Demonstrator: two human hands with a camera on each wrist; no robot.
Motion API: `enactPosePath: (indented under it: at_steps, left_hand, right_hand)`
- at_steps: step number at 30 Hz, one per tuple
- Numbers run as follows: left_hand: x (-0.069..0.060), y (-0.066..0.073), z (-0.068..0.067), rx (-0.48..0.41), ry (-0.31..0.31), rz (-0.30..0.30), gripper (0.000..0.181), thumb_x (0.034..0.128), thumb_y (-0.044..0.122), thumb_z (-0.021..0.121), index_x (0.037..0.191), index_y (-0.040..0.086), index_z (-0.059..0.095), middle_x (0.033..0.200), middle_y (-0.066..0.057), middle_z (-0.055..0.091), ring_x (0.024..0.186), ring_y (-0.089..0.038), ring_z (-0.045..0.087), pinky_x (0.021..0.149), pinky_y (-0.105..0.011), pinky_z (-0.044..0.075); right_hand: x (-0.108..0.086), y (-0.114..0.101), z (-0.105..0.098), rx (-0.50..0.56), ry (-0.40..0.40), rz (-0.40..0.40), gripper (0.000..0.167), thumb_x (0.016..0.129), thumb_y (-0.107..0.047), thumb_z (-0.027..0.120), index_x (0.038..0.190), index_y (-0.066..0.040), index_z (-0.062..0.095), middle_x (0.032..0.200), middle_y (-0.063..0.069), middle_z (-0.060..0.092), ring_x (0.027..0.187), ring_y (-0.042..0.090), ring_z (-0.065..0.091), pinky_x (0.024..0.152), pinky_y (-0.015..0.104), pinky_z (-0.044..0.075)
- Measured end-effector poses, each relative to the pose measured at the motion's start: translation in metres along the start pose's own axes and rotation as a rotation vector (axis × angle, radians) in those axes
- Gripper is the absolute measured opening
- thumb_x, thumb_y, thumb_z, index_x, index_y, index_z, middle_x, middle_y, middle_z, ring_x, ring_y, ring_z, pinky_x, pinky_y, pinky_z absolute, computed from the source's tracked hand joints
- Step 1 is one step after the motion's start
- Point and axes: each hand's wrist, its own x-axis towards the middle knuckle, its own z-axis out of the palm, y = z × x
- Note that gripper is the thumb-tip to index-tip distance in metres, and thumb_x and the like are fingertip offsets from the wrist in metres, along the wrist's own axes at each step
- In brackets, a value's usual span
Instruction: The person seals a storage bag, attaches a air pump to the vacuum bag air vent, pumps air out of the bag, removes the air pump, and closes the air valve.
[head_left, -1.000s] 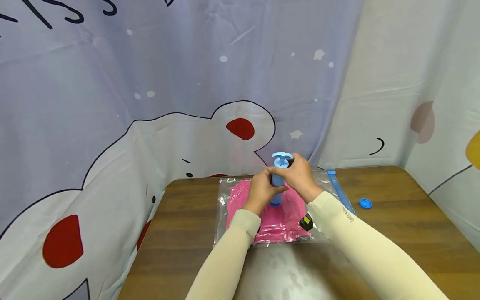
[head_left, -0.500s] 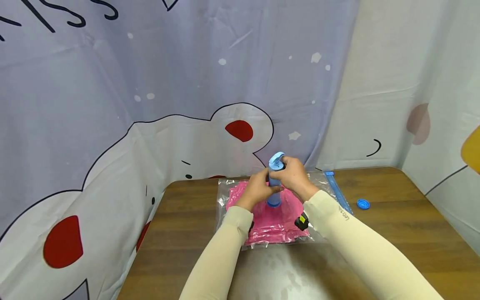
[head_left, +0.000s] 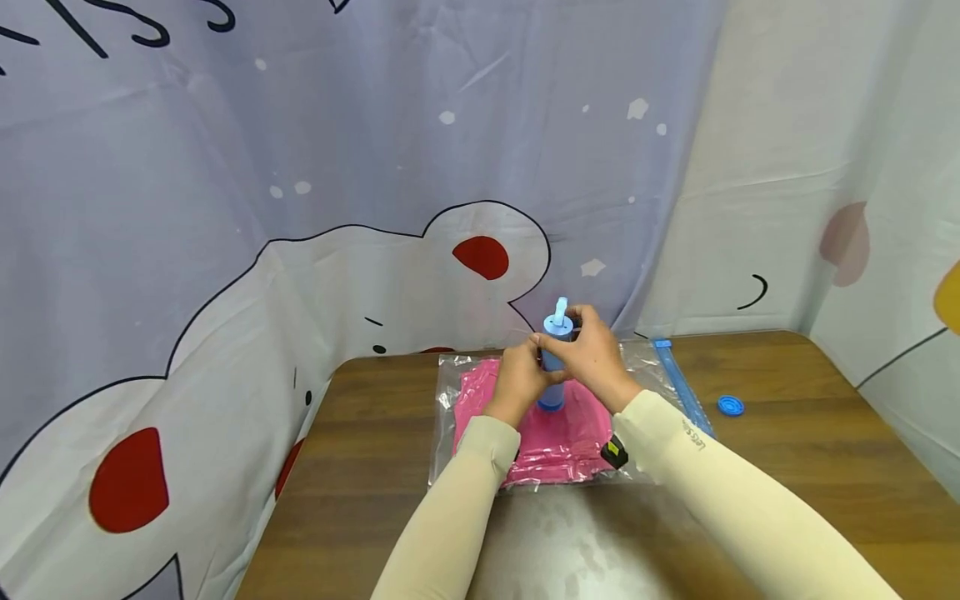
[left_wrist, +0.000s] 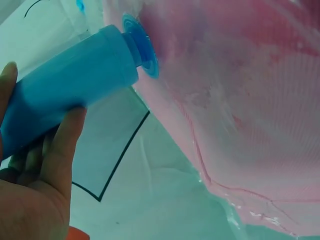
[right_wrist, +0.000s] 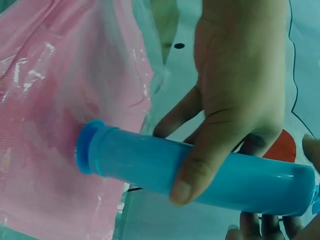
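A blue hand pump [head_left: 553, 396] stands nearly upright on a clear plastic vacuum bag [head_left: 450, 392] with pink fabric [head_left: 547, 454] inside. Its base meets the bag, as the left wrist view shows at the flared blue valve [left_wrist: 142, 47]. My left hand [head_left: 519, 379] grips the barrel, thumb on the near side. My right hand [head_left: 596, 350] holds the barrel higher up, just under the light-blue handle [head_left: 561, 310], which I see edge-on. In the right wrist view the left hand [right_wrist: 235, 105] wraps the pump [right_wrist: 150, 160], while right-hand fingertips [right_wrist: 270, 227] show below the barrel.
A round blue cap [head_left: 731, 406] lies on the wooden table [head_left: 795, 433] to the right. The bag's blue zip slider strip [head_left: 682, 383] runs along its right edge. A printed curtain [head_left: 375, 292] hangs directly behind the table. A black device [head_left: 613, 452] sits by my right wrist.
The pump handle has turned from broadside to edge-on, while both hands stay around the barrel. The pump's top leaned a little left half a second ago and is back now. Bag and cap lie unmoved.
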Motion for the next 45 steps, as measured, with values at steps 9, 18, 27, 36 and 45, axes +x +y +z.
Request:
enactPosePath:
  at_steps: [9,18,27,36,45]
  left_hand:
    - [-0.002,0.001,0.002,0.025,0.040,-0.011,0.066,0.0884,0.030,0.101,0.144,0.010,0.072,0.131,-0.015,0.085,0.121,-0.033,0.083,0.104,-0.046,0.069]
    - [-0.002,-0.010,-0.008,0.003,-0.006,0.008,0.050,0.0830,0.038,0.104,0.119,0.012,0.081,0.112,-0.007,0.089,0.105,-0.024,0.085,0.087,-0.038,0.069]
    - [0.006,-0.010,-0.024,-0.184,-0.233,0.046,0.060,0.1000,0.029,0.090,0.153,0.013,0.067,0.149,-0.014,0.078,0.142,-0.036,0.074,0.119,-0.051,0.061]
    - [0.006,-0.008,-0.023,-0.182,-0.203,0.020,0.050,0.0971,0.019,0.092,0.143,0.009,0.073,0.137,-0.015,0.083,0.133,-0.037,0.079,0.111,-0.051,0.066]
    - [0.001,-0.004,-0.014,-0.073,-0.126,0.013,0.054,0.0940,0.024,0.095,0.142,0.008,0.075,0.133,-0.014,0.085,0.126,-0.032,0.082,0.106,-0.044,0.068]
  right_hand:
    - [0.001,-0.007,-0.006,-0.092,0.056,-0.024,0.064,0.100,-0.040,0.088,0.140,0.004,0.065,0.130,0.023,0.077,0.117,0.038,0.074,0.100,0.051,0.061]
    - [0.007,-0.010,-0.013,-0.149,0.007,-0.045,0.042,0.094,-0.029,0.085,0.123,0.000,0.076,0.114,0.017,0.082,0.100,0.030,0.071,0.086,0.040,0.058]
    - [0.008,-0.012,-0.015,-0.085,-0.087,0.004,0.031,0.091,-0.019,0.082,0.118,-0.003,0.077,0.108,0.008,0.079,0.096,0.022,0.062,0.084,0.032,0.052]
    - [0.008,-0.013,-0.015,-0.073,-0.085,0.006,0.024,0.089,-0.015,0.081,0.110,-0.005,0.075,0.096,0.002,0.072,0.089,0.021,0.056,0.079,0.033,0.049]
    - [0.008,0.000,-0.017,0.006,-0.135,0.012,0.065,0.097,-0.031,0.087,0.152,-0.004,0.066,0.142,0.018,0.076,0.131,0.035,0.070,0.111,0.051,0.060]
